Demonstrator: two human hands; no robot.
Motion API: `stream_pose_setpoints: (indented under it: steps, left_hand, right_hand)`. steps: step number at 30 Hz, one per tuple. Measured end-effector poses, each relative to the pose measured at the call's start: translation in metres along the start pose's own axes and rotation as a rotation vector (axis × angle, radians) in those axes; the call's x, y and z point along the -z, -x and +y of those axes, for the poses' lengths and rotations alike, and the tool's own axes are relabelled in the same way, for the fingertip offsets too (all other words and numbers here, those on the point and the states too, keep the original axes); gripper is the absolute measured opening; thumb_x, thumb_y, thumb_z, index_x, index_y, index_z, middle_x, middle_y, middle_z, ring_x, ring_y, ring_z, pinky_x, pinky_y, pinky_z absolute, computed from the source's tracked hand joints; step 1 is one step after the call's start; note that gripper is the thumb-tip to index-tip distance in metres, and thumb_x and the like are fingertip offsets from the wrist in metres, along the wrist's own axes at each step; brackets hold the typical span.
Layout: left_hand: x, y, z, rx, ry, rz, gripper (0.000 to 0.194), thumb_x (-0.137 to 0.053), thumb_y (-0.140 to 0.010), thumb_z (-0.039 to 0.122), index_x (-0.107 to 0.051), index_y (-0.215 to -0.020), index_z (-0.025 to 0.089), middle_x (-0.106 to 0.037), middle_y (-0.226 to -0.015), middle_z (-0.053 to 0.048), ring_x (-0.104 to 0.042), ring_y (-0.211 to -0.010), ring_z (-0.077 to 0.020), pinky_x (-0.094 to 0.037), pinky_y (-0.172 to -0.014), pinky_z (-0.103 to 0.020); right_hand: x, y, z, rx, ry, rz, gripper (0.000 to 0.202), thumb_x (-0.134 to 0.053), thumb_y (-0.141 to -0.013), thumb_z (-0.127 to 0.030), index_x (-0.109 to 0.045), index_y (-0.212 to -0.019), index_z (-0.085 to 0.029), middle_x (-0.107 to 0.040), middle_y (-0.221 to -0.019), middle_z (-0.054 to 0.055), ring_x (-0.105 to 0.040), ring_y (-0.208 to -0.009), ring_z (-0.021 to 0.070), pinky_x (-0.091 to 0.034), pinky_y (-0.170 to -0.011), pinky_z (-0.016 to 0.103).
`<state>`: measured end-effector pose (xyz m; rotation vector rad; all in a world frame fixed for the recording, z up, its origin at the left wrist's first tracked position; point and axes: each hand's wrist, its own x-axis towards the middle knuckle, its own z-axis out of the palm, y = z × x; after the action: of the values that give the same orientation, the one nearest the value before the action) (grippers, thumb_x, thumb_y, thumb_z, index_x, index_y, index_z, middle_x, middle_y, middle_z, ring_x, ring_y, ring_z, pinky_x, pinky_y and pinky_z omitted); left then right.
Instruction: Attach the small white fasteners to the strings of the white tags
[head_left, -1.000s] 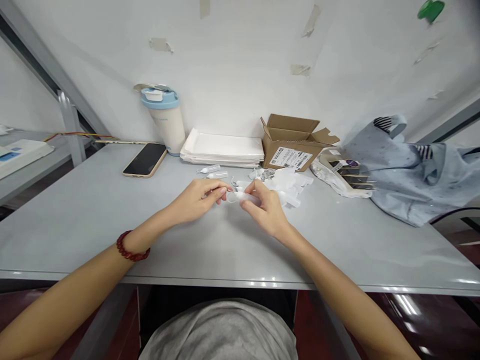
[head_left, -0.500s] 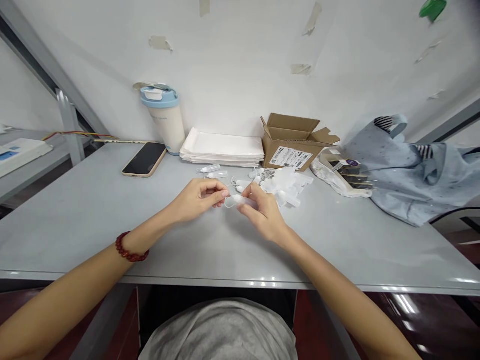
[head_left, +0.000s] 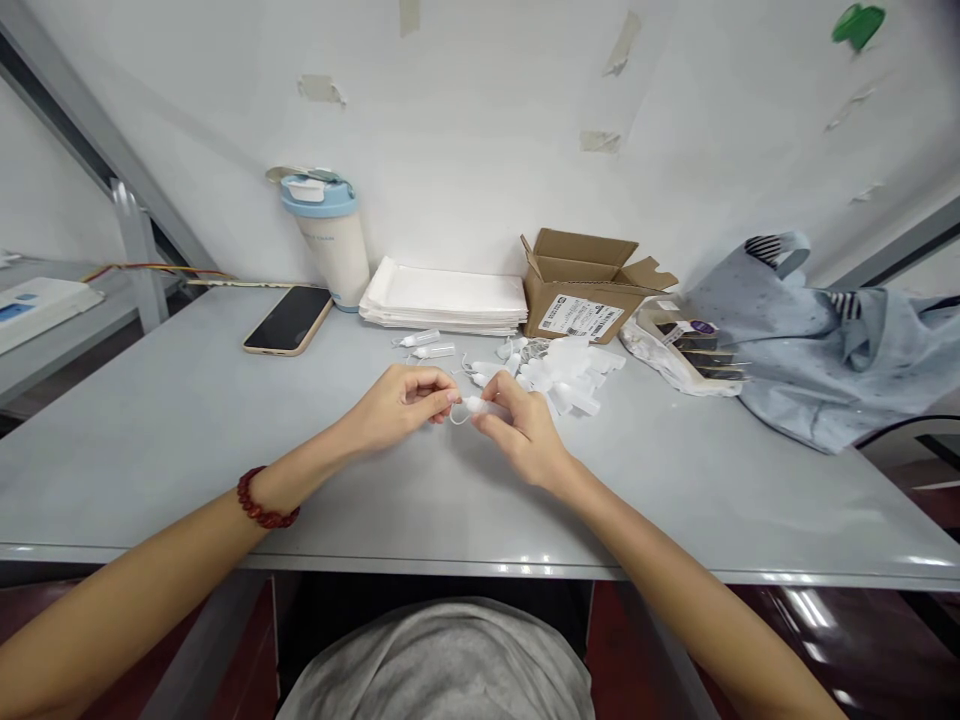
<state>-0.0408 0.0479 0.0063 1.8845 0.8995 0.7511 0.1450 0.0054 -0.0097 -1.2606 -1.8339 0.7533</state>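
Note:
Between thumb and fingers, my right hand grips a small clear tube with a white cap, its capped end pointing left. A thin white loop of cord curls from that cap. My left hand is closed in a pinch at the cap end, on what looks like the cord; the fingertips hide the exact contact. Just beyond my right hand lies a pile of similar white-capped tubes. Two single tubes rest on the table past my left hand.
Along the wall stand a blue-lidded cup, a stack of white envelopes and an open cardboard box. A phone lies at left on the grey table. A plastic-wrapped package and pale blue cloth are at right.
Both hands have shifted very slightly, still together over the same tube. The cord loop hangs a little lower at the cap. Nothing else on the table has moved.

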Motion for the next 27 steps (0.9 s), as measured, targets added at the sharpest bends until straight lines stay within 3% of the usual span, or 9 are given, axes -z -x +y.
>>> stream_pose_setpoints:
  steps: [13,19,23,27]
  left_hand:
    - [0.004,-0.002,-0.001,-0.028,0.084,-0.045,0.025,-0.056,-0.086,0.032,-0.061,-0.069,0.014,-0.057,-0.061,0.001,-0.055,-0.06,-0.0111,-0.047,-0.06,-0.023]
    - [0.012,-0.006,-0.005,-0.012,0.204,-0.023,0.032,-0.048,-0.091,0.039,-0.067,-0.087,0.013,-0.06,-0.072,-0.002,-0.056,-0.059,-0.0114,-0.048,-0.059,-0.026]
    - [0.009,-0.005,-0.002,-0.018,0.132,-0.036,0.024,-0.055,-0.088,0.035,-0.062,-0.077,0.014,-0.056,-0.066,0.001,-0.052,-0.057,-0.0094,-0.044,-0.057,-0.023]
    - [0.01,-0.005,0.001,-0.042,0.102,0.031,0.023,-0.056,-0.087,0.032,-0.06,-0.073,0.014,-0.053,-0.062,0.002,-0.05,-0.056,-0.0088,-0.042,-0.057,-0.022]
  right_hand:
    - [0.0,0.001,-0.005,0.103,0.196,0.017,0.011,-0.046,-0.077,-0.027,-0.037,-0.082,-0.022,-0.036,-0.051,-0.008,-0.032,-0.044,0.0114,-0.026,-0.05,0.025]
    - [0.002,-0.002,-0.006,0.116,0.219,0.116,0.012,-0.048,-0.076,-0.027,-0.039,-0.081,-0.022,-0.041,-0.051,-0.007,-0.035,-0.042,0.0104,-0.028,-0.048,0.024]
    - [0.001,-0.002,-0.004,0.136,0.216,0.127,0.011,-0.05,-0.077,-0.027,-0.042,-0.083,-0.021,-0.043,-0.053,-0.007,-0.036,-0.043,0.0096,-0.028,-0.048,0.023]
    - [0.0,-0.003,-0.003,0.109,0.211,0.135,0.019,-0.055,-0.079,-0.035,-0.049,-0.087,-0.019,-0.047,-0.057,-0.005,-0.041,-0.047,0.0098,-0.031,-0.05,0.023]
